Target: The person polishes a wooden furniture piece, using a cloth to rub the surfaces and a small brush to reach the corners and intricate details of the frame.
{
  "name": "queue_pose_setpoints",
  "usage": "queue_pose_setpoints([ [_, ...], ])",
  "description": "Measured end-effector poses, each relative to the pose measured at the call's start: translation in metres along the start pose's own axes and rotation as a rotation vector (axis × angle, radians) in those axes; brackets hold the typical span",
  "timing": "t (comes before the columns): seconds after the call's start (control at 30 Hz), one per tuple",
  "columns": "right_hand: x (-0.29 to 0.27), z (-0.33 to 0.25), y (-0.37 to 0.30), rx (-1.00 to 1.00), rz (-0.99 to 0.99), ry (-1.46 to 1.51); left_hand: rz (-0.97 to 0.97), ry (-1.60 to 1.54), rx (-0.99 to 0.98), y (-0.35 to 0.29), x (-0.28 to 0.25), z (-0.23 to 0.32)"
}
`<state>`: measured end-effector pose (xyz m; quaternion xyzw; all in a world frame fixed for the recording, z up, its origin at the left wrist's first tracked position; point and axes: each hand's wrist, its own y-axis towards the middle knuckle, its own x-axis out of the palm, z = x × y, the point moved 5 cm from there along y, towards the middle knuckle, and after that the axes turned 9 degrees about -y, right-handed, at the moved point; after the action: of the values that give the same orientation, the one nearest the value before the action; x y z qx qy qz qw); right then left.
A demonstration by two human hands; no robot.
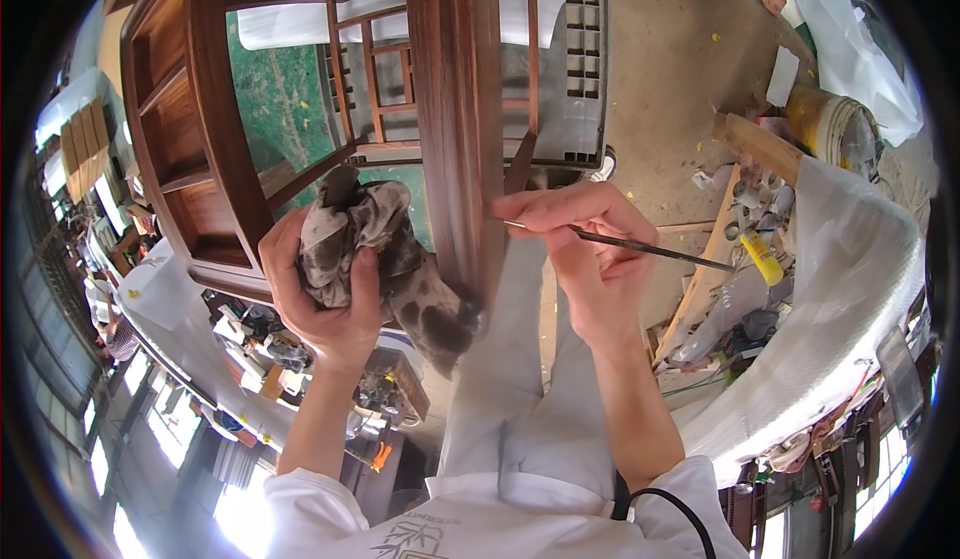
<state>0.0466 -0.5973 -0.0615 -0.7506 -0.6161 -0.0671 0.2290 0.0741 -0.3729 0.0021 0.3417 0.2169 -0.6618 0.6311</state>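
My left hand (330,299) is closed around a bunched grey rag (355,234) with dark brown stains. A loose end of the rag hangs down beside the near end of a dark reddish-brown wooden beam (458,109). My right hand (605,279) pinches a thin, dark-handled tool (690,257), its handle sticking out to the right. The tool's light tip points left toward the beam, and my fingertips are at or very near the beam's right side. The kind of tool is too small to tell.
Left of the beam stands a wooden frame (205,109) with recessed compartments. Slatted wooden framing lies beyond, above a grey plastic pallet (585,59). On the right are a bucket (835,134), a yellow bottle (762,259), scattered scraps and plastic wrap (850,249).
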Motion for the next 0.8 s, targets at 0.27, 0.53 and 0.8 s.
queue_pose_setpoints([
  [0.27, 0.001, 0.0, -0.004, 0.025, 0.01, 0.02, 0.004, 0.002, -0.019, 0.0, -0.001, -0.001],
  [0.53, 0.002, 0.001, -0.008, 0.023, 0.025, 0.038, 0.007, 0.006, -0.006, 0.0, 0.001, -0.001],
  [0.8, 0.001, 0.003, -0.017, 0.055, 0.027, 0.033, 0.008, -0.006, -0.016, -0.002, 0.0, -0.003],
])
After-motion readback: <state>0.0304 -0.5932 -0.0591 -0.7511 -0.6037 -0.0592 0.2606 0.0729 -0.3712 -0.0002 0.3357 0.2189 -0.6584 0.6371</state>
